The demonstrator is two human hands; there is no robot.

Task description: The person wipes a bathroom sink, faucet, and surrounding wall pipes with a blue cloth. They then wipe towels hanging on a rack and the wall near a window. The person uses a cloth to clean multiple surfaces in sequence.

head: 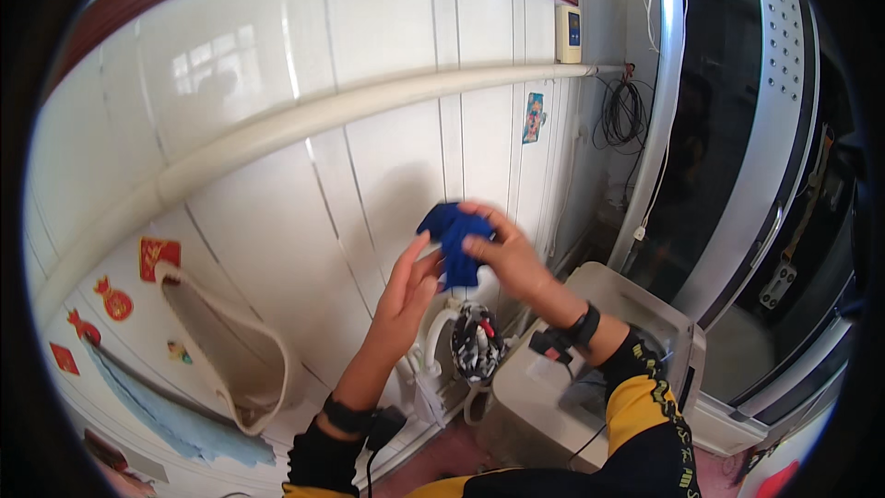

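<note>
A small dark blue cloth (458,238) is held up in front of the white panelled wall. My right hand (508,256) grips its right side, thumb in front and fingers behind the upper edge. At the cloth's lower left is my left hand (408,280), its fingers raised and spread; whether they touch the fabric is unclear. Below the hands, near the wall, stands a bundle with black, white and grey patterned fabric (477,342) and something red on it. Both wrists wear black bands with cables.
A light-coloured top-loading washing machine (525,394) stands at lower right, beside a glass sliding door (719,117). On the left wall hang a beige bag (242,366) and a light blue cloth (159,408). A white pipe (332,107) crosses the wall.
</note>
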